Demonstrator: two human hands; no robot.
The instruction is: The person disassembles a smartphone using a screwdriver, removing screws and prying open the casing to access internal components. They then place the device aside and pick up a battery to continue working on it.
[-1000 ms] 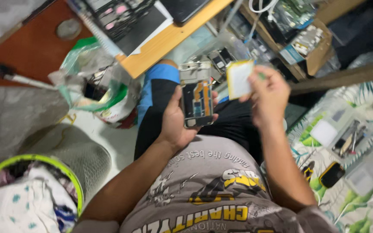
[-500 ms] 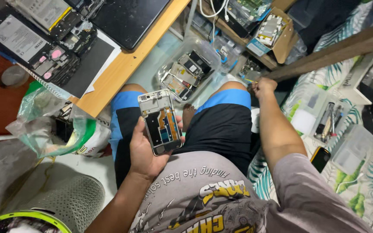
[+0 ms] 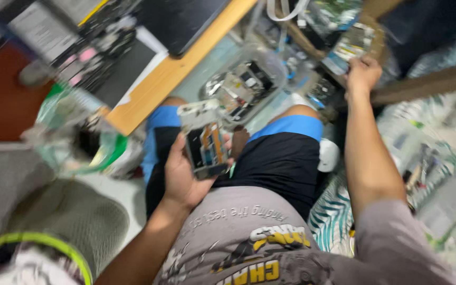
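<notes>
My left hand (image 3: pixel 181 174) holds an opened phone (image 3: pixel 205 140) over my lap, its back off and circuit parts showing. My right hand (image 3: pixel 362 74) is stretched far forward to a cluttered cardboard box (image 3: pixel 368 31) of parts and grips a small flat packet or part (image 3: pixel 350 48) there; blur hides what it is. A clear plastic tub (image 3: pixel 244 84) with phone parts sits on the floor between my knees.
A wooden desk edge (image 3: pixel 159 84) runs diagonally at upper left with dismantled devices (image 3: pixel 75 47) on it. A plastic bag (image 3: pixel 80 137) lies at left, a green-rimmed basket (image 3: pixel 32 258) at lower left. A leaf-patterned mat (image 3: pixel 439 174) with tools lies at right.
My right hand left the white card it held near the phone and reached forward and up to the box of parts. The left hand kept the phone over my lap. The view shifted.
</notes>
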